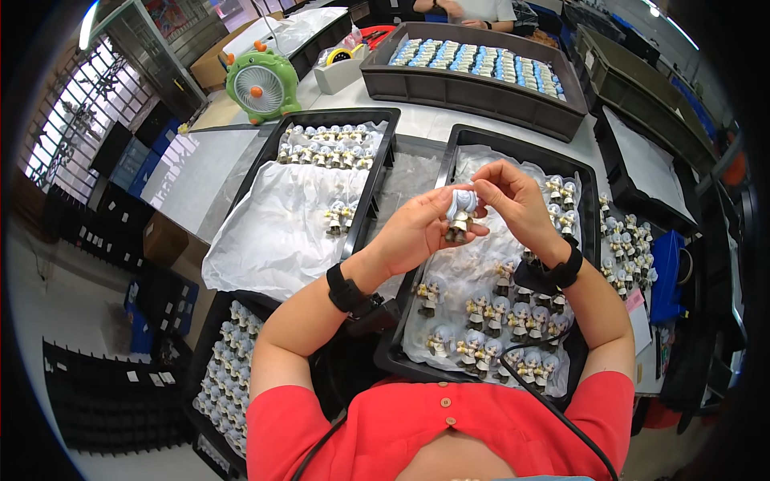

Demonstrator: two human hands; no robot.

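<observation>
Between my two hands is a small figurine (pixel 460 215) with pale blue hair, a white outfit and dark feet. My left hand (pixel 419 228) grips it from the left, thumb and fingers around its body. The fingertips of my right hand (pixel 508 197) are pinched close at the top right of its head; whether they hold a tiny part or only touch the hair cannot be made out. Below my hands lies a black tray (pixel 592 232) lined with white sheeting, where several like figurines (pixel 484 311) rest in rows. To the left, another lined black tray (pixel 385 152) holds more figurines along its far end.
A green fan (pixel 261 84) and a tape dispenser (pixel 340 72) stand at the back left. Behind the trays sits a big grey crate (pixel 481 80) of blue-and-white pieces. More figurines lie at right, near a blue bin (pixel 667 272). A filled tray (pixel 228 377) is low at left. Another person (pixel 473 10) is beyond.
</observation>
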